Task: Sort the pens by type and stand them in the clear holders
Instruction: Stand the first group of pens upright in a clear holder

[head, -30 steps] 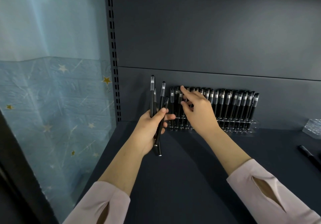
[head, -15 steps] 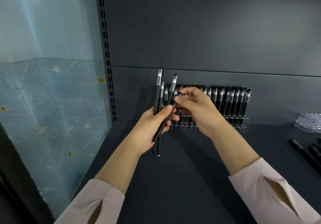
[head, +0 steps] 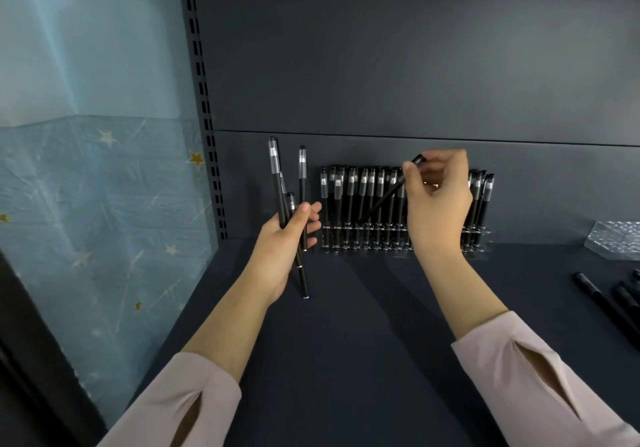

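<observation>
left hand (head: pixel 284 238): centre-left of frame; i see the fingers and thumb curled round a bunch of pens (head: pixel 278 183), held near upright with caps up.
right hand (head: pixel 438 204): centre-right; thumb and fingertips pinch a single pen (head: pixel 389 195) near its capped top.
single pen: tilted, lower end pointing down-left among the standing row; i cannot tell whether it sits in a slot.
standing row (head: pixel 362 204): black pens upright, caps up, packed side by side at the back of the shelf (head: pixel 363 342).
clear holder (head: pixel 483 240): carries the row, against the back panel.
second holder (head: pixel 616 242): right edge, clear, i see no pens in it.
loose pens (head: pixel 602 302): lying flat on the shelf, lower right, well apart from the row.
</observation>
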Tool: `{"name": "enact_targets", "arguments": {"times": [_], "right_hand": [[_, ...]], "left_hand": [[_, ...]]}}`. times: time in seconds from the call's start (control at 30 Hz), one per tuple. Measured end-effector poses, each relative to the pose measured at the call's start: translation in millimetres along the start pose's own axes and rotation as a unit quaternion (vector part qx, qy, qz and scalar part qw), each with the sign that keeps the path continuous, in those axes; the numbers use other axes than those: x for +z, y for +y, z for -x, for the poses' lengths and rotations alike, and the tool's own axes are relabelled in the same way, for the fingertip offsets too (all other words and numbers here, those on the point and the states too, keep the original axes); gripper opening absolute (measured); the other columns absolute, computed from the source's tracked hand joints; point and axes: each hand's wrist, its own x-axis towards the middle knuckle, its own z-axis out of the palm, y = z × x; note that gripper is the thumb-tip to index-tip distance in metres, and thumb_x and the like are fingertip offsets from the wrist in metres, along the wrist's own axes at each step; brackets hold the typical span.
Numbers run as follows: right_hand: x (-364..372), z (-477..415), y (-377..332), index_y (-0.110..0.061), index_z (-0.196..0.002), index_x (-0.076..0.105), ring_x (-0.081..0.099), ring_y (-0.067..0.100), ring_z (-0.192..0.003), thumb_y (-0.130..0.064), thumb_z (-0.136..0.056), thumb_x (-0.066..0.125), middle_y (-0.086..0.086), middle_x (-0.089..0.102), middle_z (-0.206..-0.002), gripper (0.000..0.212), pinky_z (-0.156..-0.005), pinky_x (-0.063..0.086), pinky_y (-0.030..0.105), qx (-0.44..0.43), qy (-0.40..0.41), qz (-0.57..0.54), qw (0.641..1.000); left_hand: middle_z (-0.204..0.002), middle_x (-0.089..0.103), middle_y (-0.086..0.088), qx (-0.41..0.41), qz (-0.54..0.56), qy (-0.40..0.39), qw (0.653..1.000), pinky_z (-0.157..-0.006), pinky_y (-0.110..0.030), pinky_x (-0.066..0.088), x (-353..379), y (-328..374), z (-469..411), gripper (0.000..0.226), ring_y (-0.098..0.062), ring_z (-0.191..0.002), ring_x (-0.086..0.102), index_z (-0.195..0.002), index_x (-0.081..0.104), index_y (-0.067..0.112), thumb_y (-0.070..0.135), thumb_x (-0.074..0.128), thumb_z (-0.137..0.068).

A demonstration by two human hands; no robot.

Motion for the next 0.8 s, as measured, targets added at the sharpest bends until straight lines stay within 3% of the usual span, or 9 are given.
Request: {"name": "enact_targets", "arguments": {"times": [0.13,0.27,0.33,0.4,0.5,0.6,0.8], "right_hand": [[3.6,5.9,1.2,-0.024,-0.099,0.051,0.056,-0.002,-0.075,-0.017,-0.091,0.064,-0.012,0.059,-0.085,0.017,-0.066,0.046,0.012,-0.028,-0.034,0.031,0.999],[8.4,9.4,0.7,-0.024,-0.098,0.05,0.056,-0.002,-0.077,-0.018,-0.091,0.064,-0.012,0.059,-0.085,0.017,-0.068,0.046,0.012,-0.041,-0.032,0.025,0.998],[11.4,10.8,1.0,-0.024,-0.097,0.051,0.057,0.0,-0.078,-0.018,-0.091,0.064,-0.01,0.06,-0.086,0.016,-0.068,0.046,0.013,-0.05,-0.04,0.037,0.997],[14.7,12.1,1.4,-0.02,-0.096,0.053,0.057,0.004,-0.077,-0.016,-0.091,0.065,-0.004,0.061,-0.087,0.014,-0.067,0.046,0.013,-0.077,-0.051,0.063,0.994],[20.9,14.0,2.1,-0.009,-0.094,0.056,0.055,0.011,-0.071,-0.011,-0.09,0.065,0.001,0.059,-0.086,0.01,-0.065,0.045,0.016,-0.147,-0.081,0.134,0.977],[26.3,16.2,3.9,-0.005,-0.098,0.061,0.055,0.013,-0.07,-0.011,-0.092,0.063,0.002,0.061,-0.083,0.008,-0.064,0.047,0.023,-0.188,-0.128,0.197,0.954],[26.6,13.6,7.0,-0.007,-0.128,0.059,0.061,0.022,-0.092,-0.007,-0.096,0.055,0.007,0.066,-0.104,0.032,-0.078,0.049,0.028,-0.194,-0.193,0.234,0.933]], "left_hand": [[-0.117,0.07,0.018,-0.01,-0.008,-0.044,0.999,-0.094,-0.028,0.049,2.5,1.4,0.1,0.038,-0.002,-0.111,0.063,-0.116,0.066,0.015,0.043,0.048,-0.099],[-0.115,0.071,0.014,-0.001,-0.011,-0.061,0.998,-0.094,-0.028,0.048,3.7,2.6,2.1,0.029,-0.004,-0.111,0.064,-0.094,0.067,0.023,0.042,0.046,-0.1],[-0.107,0.075,0.007,0.003,-0.012,-0.047,0.999,-0.086,-0.027,0.052,3.8,3.0,2.2,0.028,-0.007,-0.101,0.069,-0.093,0.065,0.02,0.041,0.047,-0.101],[-0.088,0.077,-0.001,-0.01,0.011,-0.026,1.0,-0.066,-0.025,0.054,3.9,4.8,2.7,0.03,-0.012,-0.075,0.071,-0.098,0.064,0.013,0.039,0.049,-0.101],[-0.063,0.065,0.0,-0.032,0.034,-0.019,0.999,-0.041,-0.02,0.038,3.1,7.6,2.5,0.031,-0.009,-0.047,0.049,-0.1,0.065,0.01,0.038,0.052,-0.099],[-0.059,0.063,0.001,-0.057,0.05,-0.028,0.997,-0.036,-0.018,0.03,4.5,11.1,2.5,0.028,-0.007,-0.044,0.042,-0.104,0.061,0.007,0.032,0.05,-0.102],[-0.068,0.07,-0.001,-0.07,0.058,-0.032,0.995,-0.041,-0.019,0.034,6.8,15.3,5.1,0.02,-0.007,-0.049,0.047,-0.11,0.06,0.007,0.015,0.043,-0.103]]}}
